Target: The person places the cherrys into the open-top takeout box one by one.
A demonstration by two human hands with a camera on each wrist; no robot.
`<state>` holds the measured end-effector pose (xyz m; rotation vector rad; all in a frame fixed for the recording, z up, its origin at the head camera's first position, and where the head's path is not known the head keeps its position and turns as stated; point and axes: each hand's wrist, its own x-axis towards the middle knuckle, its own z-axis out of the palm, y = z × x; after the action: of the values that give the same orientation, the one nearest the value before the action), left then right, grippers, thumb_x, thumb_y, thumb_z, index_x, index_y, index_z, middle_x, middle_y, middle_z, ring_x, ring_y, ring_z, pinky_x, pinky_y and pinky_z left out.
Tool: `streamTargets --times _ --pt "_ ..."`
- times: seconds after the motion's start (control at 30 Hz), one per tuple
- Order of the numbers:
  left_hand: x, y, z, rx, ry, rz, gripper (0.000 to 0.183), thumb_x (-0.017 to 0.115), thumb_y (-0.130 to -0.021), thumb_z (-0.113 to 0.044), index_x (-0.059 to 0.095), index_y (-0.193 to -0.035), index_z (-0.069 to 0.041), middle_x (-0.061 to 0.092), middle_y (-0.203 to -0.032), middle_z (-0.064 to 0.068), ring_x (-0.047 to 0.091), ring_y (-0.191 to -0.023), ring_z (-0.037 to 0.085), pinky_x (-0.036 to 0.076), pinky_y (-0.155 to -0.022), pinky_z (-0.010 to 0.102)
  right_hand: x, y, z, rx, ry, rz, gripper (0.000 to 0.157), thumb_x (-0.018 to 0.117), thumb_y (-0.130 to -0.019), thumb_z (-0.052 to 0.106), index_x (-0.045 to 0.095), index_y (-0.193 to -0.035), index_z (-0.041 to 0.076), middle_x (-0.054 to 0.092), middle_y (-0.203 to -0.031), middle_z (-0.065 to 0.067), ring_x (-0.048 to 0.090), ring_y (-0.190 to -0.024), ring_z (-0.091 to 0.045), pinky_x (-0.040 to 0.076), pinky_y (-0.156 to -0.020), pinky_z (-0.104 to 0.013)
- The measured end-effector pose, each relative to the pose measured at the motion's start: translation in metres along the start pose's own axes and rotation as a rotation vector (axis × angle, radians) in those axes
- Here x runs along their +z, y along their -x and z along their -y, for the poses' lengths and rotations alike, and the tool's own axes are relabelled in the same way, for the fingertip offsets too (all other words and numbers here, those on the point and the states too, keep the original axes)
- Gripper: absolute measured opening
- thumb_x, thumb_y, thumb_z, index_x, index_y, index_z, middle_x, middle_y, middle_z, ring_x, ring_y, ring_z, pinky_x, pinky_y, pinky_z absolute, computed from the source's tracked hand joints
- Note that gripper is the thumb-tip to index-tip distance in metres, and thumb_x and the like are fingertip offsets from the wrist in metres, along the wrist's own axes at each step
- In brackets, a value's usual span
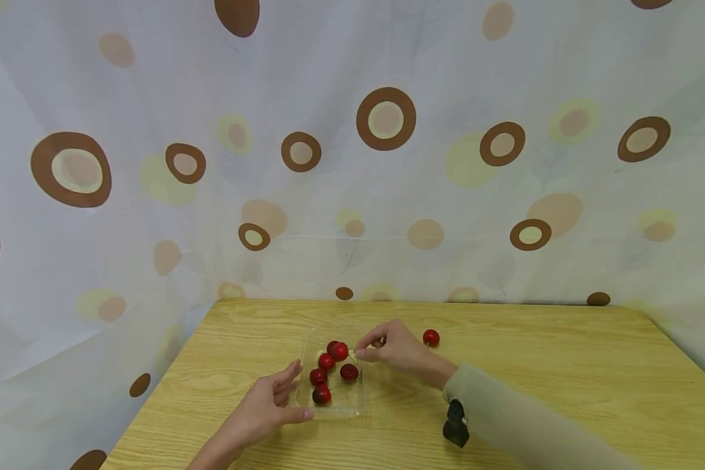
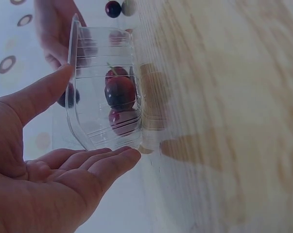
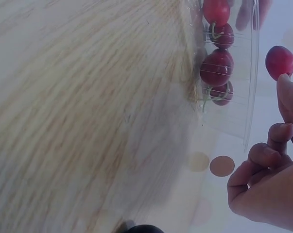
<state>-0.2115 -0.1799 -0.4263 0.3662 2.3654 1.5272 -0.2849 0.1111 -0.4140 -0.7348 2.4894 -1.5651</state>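
A clear plastic tray (image 1: 358,401) stands on the table with several dark red cherries (image 1: 321,394) inside, some with green stems. My left hand (image 1: 264,408) is at its left side; in the left wrist view the thumb meets the rim and the fairly straight fingers lie along the wall. Thumb and fingertip of my right hand (image 1: 402,352) pinch a brighter red cherry (image 3: 281,62) at its stem end. That cherry hangs above the tray's rim, apart from those within. The right hand's other fingers are curled.
One more cherry (image 1: 431,337) lies on the wooden table (image 1: 534,365), beyond the right forearm. A patterned curtain (image 1: 446,196) hangs behind the table and along its left. A black strap or clip (image 1: 455,424) sits at the right sleeve's cuff.
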Motion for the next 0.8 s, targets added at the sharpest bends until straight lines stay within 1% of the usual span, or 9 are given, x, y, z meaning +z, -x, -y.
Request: streamTargets --times 0.07,0.27,0.5,0.63,0.67,0.73,0.77,0.8 --pt "0.0 0.0 0.0 -0.003 0.002 0.0 0.096 0.085 -0.092 -0.017 0.025 -0.163 0.009 0.03 -0.164 0.032 0.035 -0.145 0.055 0.045 -0.113 0.056 0.003 -0.001 -0.001 -0.003 -0.001 0.004 0.012 0.081 -0.094 0.01 0.083 -0.098 -0.001 0.069 -0.087 -0.002 0.039 -0.069 -0.016 0.033 -0.06 -0.027" --pt "0.0 0.0 0.001 0.002 -0.008 -0.006 0.097 0.086 -0.092 -0.018 0.025 -0.162 0.009 0.031 -0.164 0.031 0.036 -0.145 0.055 0.044 -0.113 0.057 0.009 -0.004 -0.004 0.004 0.007 0.005 0.009 0.081 -0.094 0.008 0.083 -0.096 0.0 0.066 -0.082 -0.001 0.037 -0.066 -0.014 0.032 -0.06 -0.026" --pt "0.0 0.0 0.001 -0.005 -0.019 -0.01 0.097 0.086 -0.092 -0.019 0.026 -0.162 0.009 0.032 -0.163 0.031 0.037 -0.145 0.054 0.044 -0.112 0.056 0.014 -0.008 -0.006 0.003 0.026 0.007 0.008 0.081 -0.093 0.006 0.083 -0.094 -0.001 0.071 -0.086 0.0 0.038 -0.067 -0.015 0.031 -0.06 -0.027" --pt "-0.001 -0.001 0.003 -0.001 -0.017 -0.004 0.097 0.086 -0.092 -0.019 0.026 -0.162 0.009 0.031 -0.164 0.031 0.037 -0.145 0.054 0.045 -0.112 0.055 0.016 -0.009 -0.007 -0.002 0.04 0.006 0.005 0.081 -0.093 0.005 0.083 -0.091 0.001 0.07 -0.084 0.0 0.038 -0.067 -0.015 0.031 -0.059 -0.026" --pt "-0.001 -0.002 0.005 0.003 -0.034 -0.001 0.097 0.086 -0.092 -0.022 0.026 -0.162 0.009 0.031 -0.164 0.03 0.038 -0.145 0.053 0.047 -0.112 0.051 0.017 -0.009 -0.007 -0.003 0.045 0.005 0.005 0.081 -0.093 0.006 0.083 -0.091 0.001 0.07 -0.084 0.0 0.039 -0.067 -0.014 0.032 -0.059 -0.026" --pt "-0.002 -0.003 0.006 0.0 -0.026 0.0 0.097 0.086 -0.092 -0.022 0.026 -0.162 0.009 0.031 -0.164 0.03 0.038 -0.145 0.053 0.046 -0.112 0.052 0.017 -0.01 -0.007 -0.007 0.055 0.005 0.006 0.082 -0.092 0.007 0.084 -0.089 0.003 0.071 -0.085 0.001 0.042 -0.069 -0.014 0.034 -0.062 -0.027" --pt "-0.003 -0.009 0.019 0.005 -0.016 0.004 0.1 0.087 -0.091 -0.027 0.026 -0.163 0.006 0.032 -0.165 0.028 0.038 -0.145 0.053 0.047 -0.112 0.051 0.018 -0.01 -0.008 -0.011 0.06 0.006 0.006 0.082 -0.093 0.008 0.084 -0.089 0.003 0.071 -0.087 0.001 0.043 -0.071 -0.015 0.035 -0.063 -0.027" --pt "-0.004 -0.01 0.02 0.007 -0.01 0.007 0.1 0.087 -0.091 -0.027 0.026 -0.164 0.006 0.032 -0.165 0.028 0.037 -0.145 0.053 0.047 -0.112 0.051 0.018 -0.011 -0.008 -0.014 0.065 0.007 0.006 0.082 -0.093 0.008 0.084 -0.089 0.004 0.072 -0.088 0.002 0.045 -0.072 -0.015 0.036 -0.064 -0.028"
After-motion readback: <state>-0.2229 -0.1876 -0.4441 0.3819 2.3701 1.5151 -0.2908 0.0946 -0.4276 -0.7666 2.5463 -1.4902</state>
